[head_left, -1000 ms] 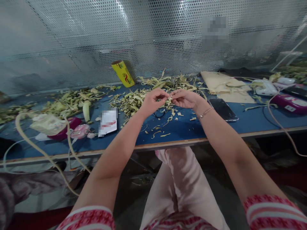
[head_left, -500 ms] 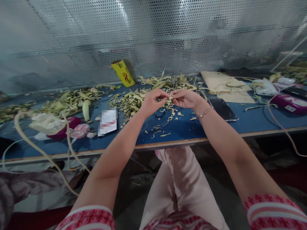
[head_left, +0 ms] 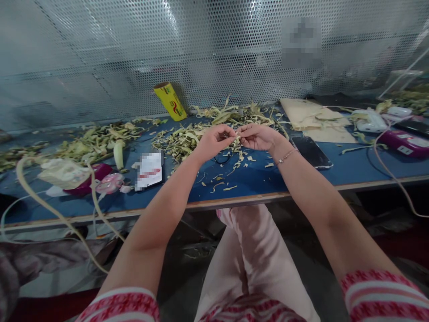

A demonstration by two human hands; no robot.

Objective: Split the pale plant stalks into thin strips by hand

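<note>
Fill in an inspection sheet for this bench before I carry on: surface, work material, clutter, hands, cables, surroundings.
Surface: blue tabletop, small pale scraps scattered toward the near edge.
Work material: heap of shredded plant matter beyond the hands; small pale piece at the fingertips, details too small to tell.
Clutter: tilted yellow tube near the back; dark phone lying flat, right; cardboard behind it; purple device far right.
Hands: left hand and right hand both pinching the small pale piece.
Cables: thick cream cable over the left front edge; thin pale cord over the right.
Surroundings: perforated panel behind the tabletop.
</note>
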